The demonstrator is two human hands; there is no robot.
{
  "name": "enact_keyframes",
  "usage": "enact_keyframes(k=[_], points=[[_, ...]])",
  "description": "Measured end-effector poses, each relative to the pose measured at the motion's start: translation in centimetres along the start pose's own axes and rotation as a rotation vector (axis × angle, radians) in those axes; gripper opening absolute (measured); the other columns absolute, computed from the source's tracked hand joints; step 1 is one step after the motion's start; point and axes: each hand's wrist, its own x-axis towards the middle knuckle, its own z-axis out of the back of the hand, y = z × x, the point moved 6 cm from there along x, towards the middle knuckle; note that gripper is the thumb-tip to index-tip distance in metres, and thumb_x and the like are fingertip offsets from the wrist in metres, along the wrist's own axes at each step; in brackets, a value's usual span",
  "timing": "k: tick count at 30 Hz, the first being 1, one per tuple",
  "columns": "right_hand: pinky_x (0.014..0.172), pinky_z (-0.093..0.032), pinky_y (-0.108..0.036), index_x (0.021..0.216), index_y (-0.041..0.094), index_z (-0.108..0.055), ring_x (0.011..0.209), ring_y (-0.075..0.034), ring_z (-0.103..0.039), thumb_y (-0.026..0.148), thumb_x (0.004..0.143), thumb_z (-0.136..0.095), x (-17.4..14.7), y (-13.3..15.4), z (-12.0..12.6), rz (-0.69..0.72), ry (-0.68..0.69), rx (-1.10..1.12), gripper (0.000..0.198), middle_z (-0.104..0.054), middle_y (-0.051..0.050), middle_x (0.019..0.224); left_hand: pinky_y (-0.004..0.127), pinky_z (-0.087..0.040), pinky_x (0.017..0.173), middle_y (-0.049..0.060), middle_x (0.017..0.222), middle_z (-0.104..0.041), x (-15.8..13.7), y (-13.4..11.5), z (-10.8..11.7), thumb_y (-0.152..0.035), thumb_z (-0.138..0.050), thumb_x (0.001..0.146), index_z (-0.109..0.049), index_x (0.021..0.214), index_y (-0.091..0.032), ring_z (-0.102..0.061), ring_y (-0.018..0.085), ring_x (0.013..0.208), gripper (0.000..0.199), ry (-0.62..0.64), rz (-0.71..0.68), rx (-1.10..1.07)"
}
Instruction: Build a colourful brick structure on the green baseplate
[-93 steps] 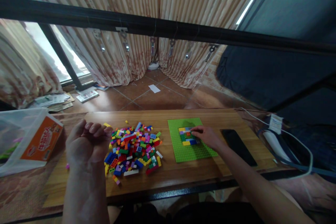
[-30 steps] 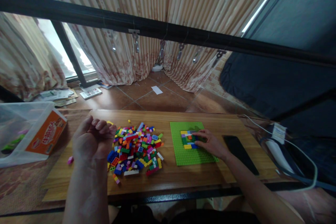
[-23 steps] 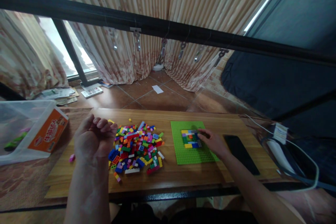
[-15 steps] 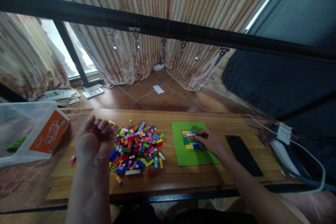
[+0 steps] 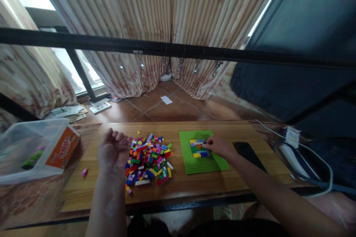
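A: Fingertips of our right hand [image 5: 218, 146] are pinched together at the right edge of the small brick build [image 5: 198, 147], which sits on the green baseplate [image 5: 202, 164] right of the loose brick pile [image 5: 148, 155]. Whether a brick sits between those fingertips we cannot tell; it is too small to see.

B: And our left hand [image 5: 112, 150]?

A: Curled loosely, fingers folded toward the palm, raised just left of the pile. We cannot tell whether it holds anything.

B: What do we risk here?

A: The baseplate lies loose on the wooden table [image 5: 194, 185] with nothing pinning it. We judge that a sideways push on the build could make the plate skid, or pop a neighbouring brick off its studs.

B: The black phone [image 5: 249, 155] is near our forearm.

A: Yes, just right of the plate. A sweep of the arm could nudge it toward the table's front edge.

B: And the pile?

A: Our left wrist is touching or nearly touching its edge. A careless drop could scatter bricks; one pink brick [image 5: 84, 172] lies apart, near the clear plastic bin [image 5: 33, 155].
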Motion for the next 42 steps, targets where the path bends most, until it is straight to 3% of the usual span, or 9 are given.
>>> enact_keyframes(k=[5,8,16,21,26,30,34,42], points=[[0.054,-0.038,-0.025,0.064,0.017,-0.067,0.060,-0.014,-0.057,0.045,0.070,-0.068,-0.1,0.2,0.5,0.052,0.071,-0.011,0.029,-0.065,-0.001,0.062,0.021,-0.041,0.047,-0.008,0.044,-0.036,-0.1,0.1,-0.1,-0.023,-0.050,0.083,-0.034,0.056,-0.019,-0.035,0.007,0.035,0.032,0.052,0.005,-0.017],[0.055,-0.040,-0.024,0.066,0.019,-0.068,0.063,-0.014,-0.058,0.045,0.060,-0.075,-0.1,0.0,0.6,0.072,0.101,-0.028,0.027,-0.066,0.001,0.065,0.021,-0.041,0.047,-0.008,0.044,-0.035,0.0,-0.2,-0.1,-0.021,-0.051,0.083,-0.034,0.057,-0.019,-0.034,0.007,0.035,0.031,0.069,-0.014,-0.033],[0.050,-0.037,-0.026,0.043,0.023,-0.061,0.050,-0.014,-0.052,0.044,0.039,-0.085,2.6,0.1,0.1,0.022,0.265,-0.147,0.032,-0.052,0.004,0.042,0.022,-0.041,0.048,-0.007,0.043,-0.035,0.0,0.3,0.0,-0.024,-0.044,0.087,-0.035,0.056,-0.019,-0.033,0.007,0.035,0.032,0.023,0.032,-0.010],[0.054,-0.038,-0.028,0.036,0.024,-0.056,0.054,-0.016,-0.052,0.047,0.033,-0.086,4.5,-0.1,-0.3,-0.001,0.367,-0.216,0.038,-0.045,0.004,0.039,0.022,-0.040,0.047,-0.008,0.043,-0.035,0.0,1.0,0.0,-0.024,-0.046,0.086,-0.035,0.056,-0.019,-0.032,0.006,0.035,0.032,0.002,0.034,-0.005],[0.048,-0.034,-0.027,0.032,0.022,-0.051,0.043,-0.011,-0.043,0.047,0.025,-0.086,4.6,0.5,-0.2,0.019,0.405,-0.197,0.043,-0.041,0.005,0.034,0.022,-0.042,0.048,-0.008,0.044,-0.037,-0.2,1.2,-0.2,-0.023,-0.048,0.086,-0.037,0.058,-0.019,-0.034,0.007,0.035,0.030,0.015,0.041,-0.005],[0.046,-0.031,-0.025,0.037,0.021,-0.056,0.040,-0.009,-0.038,0.048,0.029,-0.084,3.7,1.0,0.5,0.048,0.394,-0.106,0.040,-0.044,0.006,0.035,0.021,-0.040,0.046,-0.008,0.044,-0.035,-0.4,0.6,-0.2,-0.023,-0.048,0.085,-0.035,0.058,-0.019,-0.033,0.007,0.035,0.030,0.034,0.016,-0.028],[0.050,-0.034,-0.025,0.055,0.020,-0.067,0.050,-0.011,-0.047,0.055,0.040,-0.081,2.1,0.6,1.4,0.064,0.351,0.054,0.041,-0.058,0.003,0.051,0.022,-0.041,0.048,-0.009,0.045,-0.035,-0.4,0.0,-0.1,-0.026,-0.051,0.084,-0.035,0.059,-0.020,-0.034,0.007,0.035,0.031,0.064,0.000,-0.038],[0.057,-0.044,-0.030,0.072,0.017,-0.064,0.056,-0.015,-0.053,0.065,0.067,-0.056,-2.6,-2.0,1.9,-0.035,0.054,0.359,0.049,-0.060,-0.002,0.060,0.021,-0.040,0.048,-0.009,0.043,-0.034,-0.1,-1.1,0.2,-0.025,-0.050,0.085,-0.037,0.057,-0.019,-0.034,0.006,0.034,0.032,0.078,-0.017,-0.088]])
